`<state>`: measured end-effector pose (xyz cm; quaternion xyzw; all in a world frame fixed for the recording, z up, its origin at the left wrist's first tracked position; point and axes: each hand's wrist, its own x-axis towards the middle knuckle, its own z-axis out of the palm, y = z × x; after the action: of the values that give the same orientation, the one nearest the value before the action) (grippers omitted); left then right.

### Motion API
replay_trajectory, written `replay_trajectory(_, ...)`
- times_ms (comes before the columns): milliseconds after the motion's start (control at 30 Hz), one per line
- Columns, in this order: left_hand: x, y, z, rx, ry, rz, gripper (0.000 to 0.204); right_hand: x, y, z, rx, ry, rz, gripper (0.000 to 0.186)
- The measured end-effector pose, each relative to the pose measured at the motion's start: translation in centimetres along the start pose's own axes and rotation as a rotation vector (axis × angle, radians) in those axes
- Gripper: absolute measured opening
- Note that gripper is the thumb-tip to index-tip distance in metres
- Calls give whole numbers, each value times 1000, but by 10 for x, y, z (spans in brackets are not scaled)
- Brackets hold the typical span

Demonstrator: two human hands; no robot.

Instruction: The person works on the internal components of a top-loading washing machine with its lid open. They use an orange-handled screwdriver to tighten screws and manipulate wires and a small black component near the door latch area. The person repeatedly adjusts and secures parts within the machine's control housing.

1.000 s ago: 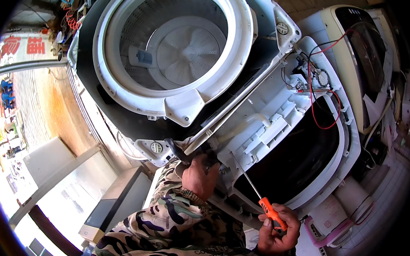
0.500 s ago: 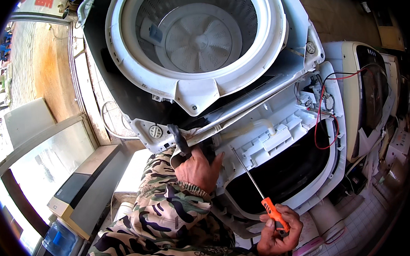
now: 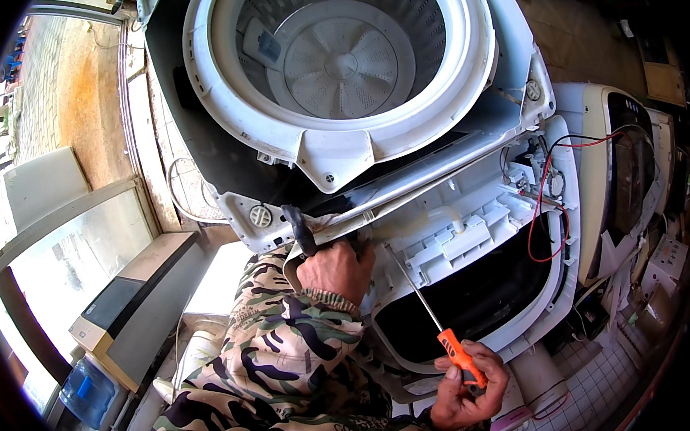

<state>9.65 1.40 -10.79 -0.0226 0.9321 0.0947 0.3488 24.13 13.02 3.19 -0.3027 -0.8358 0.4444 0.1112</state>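
Observation:
My right hand [image 3: 470,386] is closed round the orange-and-black handle of a screwdriver [image 3: 458,357]. Its long metal shaft points up and left, the tip over the white underside of a detached washing machine top panel [image 3: 473,235]. At the panel's left end, my left hand [image 3: 334,270] curls its fingers in among dark parts beside a bent black hose [image 3: 302,230]. Those fingertips are hidden, and what they grip cannot be made out. Above both hands stands the opened washing machine [image 3: 332,141], its white tub ring and drum exposed.
Red and black wires [image 3: 547,187] loop from the panel's right end toward a beige-and-black appliance [image 3: 618,167]. At left are a long grey unit [image 3: 132,292], a blue water jug [image 3: 89,393] and a glass door [image 3: 86,247]. A white cylinder [image 3: 538,373] lies beyond my right hand.
My left thumb has drawn in closer to the fingers, and the hand has shifted slightly up toward the panel edge. The screwdriver stays nearly where it was; the view has shifted a little.

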Motion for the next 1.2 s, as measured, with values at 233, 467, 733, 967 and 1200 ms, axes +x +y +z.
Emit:
replay_trajectory(233, 1, -2, 4, -14, -1, 14, 49, 3, -6, 4, -20, 31, 0, 33)
replay_trajectory(467, 0, 1, -17, 38, -165, -31, 53, 7, -6, 3, -26, -17, -47, 34)
replay_trajectory(733, -18, -24, 20, -51, 243, 318, 52, 2, 2, 1, 9, 9, -1, 34)
replay_trajectory(967, -9, -14, 16, 73, 150, 201, 51, 4, 0, -1, 38, -20, -48, 35)
replay_trajectory(1200, -6, -14, 14, 67, 70, 175, 53, 2, 5, 3, 103, -24, -32, 34)
